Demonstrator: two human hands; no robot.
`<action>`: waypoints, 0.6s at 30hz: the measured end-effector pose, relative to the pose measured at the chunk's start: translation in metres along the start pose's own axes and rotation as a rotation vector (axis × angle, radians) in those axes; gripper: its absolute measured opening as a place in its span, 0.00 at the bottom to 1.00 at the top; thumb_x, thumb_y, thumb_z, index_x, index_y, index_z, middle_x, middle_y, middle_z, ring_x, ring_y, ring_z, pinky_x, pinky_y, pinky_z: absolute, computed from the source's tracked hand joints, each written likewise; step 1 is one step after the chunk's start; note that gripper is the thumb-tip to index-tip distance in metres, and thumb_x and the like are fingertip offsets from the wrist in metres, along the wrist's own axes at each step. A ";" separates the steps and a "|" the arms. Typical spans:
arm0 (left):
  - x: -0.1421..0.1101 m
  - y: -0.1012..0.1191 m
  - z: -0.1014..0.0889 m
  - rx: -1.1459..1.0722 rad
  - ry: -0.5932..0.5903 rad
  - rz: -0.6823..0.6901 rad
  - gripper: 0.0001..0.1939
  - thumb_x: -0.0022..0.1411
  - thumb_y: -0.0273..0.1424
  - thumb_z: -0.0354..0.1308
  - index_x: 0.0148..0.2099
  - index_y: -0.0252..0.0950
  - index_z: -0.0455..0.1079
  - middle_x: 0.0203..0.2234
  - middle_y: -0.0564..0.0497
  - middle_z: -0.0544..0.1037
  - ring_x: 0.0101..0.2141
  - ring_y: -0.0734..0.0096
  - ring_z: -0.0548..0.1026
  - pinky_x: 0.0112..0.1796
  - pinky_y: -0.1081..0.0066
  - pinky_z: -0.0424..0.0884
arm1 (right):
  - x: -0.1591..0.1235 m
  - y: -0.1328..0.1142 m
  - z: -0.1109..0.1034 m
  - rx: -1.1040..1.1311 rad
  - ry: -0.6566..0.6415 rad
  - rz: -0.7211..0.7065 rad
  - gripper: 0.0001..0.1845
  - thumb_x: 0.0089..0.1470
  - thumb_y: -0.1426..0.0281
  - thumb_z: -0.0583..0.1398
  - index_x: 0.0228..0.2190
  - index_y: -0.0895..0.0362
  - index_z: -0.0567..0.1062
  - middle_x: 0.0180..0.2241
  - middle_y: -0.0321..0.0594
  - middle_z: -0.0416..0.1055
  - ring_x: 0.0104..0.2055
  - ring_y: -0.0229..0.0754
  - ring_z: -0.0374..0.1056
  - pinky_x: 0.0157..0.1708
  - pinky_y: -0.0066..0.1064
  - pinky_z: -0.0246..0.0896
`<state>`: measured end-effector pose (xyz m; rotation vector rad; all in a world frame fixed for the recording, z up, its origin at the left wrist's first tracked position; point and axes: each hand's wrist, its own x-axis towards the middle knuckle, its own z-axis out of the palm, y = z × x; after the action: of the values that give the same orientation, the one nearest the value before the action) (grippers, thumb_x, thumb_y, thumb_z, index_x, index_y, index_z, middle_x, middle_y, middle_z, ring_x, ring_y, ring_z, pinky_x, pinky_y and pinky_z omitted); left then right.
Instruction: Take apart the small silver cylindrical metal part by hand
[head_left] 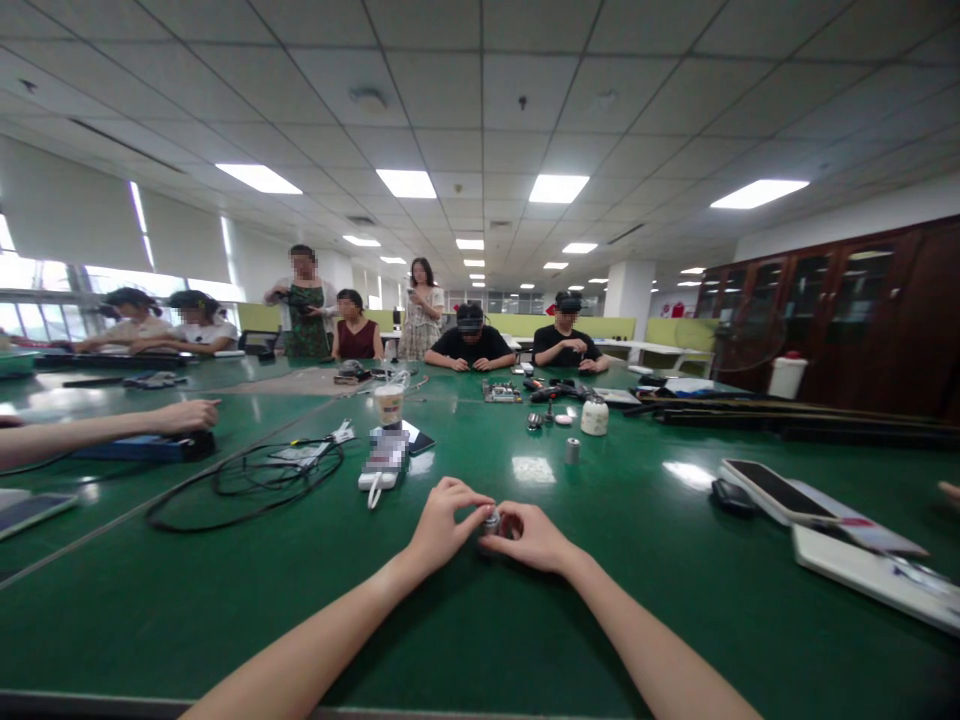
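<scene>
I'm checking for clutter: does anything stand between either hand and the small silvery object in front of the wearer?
Nothing visible does: the left hand and right hand already hold the small silvery object between them. The small metal cylinder stands apart, farther away, not between them.

Through my feed I get only a sliver of the small silvery metal object [491, 522], because the bare left hand [448, 520] and bare right hand [534, 538] cover the rest, so I can't read its full shape. My right edge cuts through the flat white rectangular slab [851, 570], and my left edge crops a co-worker's bare forearm [94, 433]. Pixel blocks blur most of the white phone-like device [385, 458], leaving it unreadable to me.
</scene>
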<state>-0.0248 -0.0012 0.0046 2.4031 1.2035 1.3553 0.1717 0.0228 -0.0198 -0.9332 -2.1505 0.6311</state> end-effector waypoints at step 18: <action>-0.001 -0.001 0.001 -0.013 -0.013 0.026 0.10 0.63 0.36 0.59 0.41 0.39 0.79 0.34 0.49 0.82 0.41 0.61 0.72 0.45 0.64 0.67 | -0.001 -0.002 -0.002 -0.031 -0.039 -0.005 0.17 0.50 0.56 0.65 0.31 0.57 0.75 0.22 0.30 0.65 0.23 0.34 0.57 0.23 0.25 0.49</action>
<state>-0.0245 -0.0008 0.0027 2.4229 1.1602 1.3488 0.1723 0.0211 -0.0176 -0.9389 -2.2016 0.6203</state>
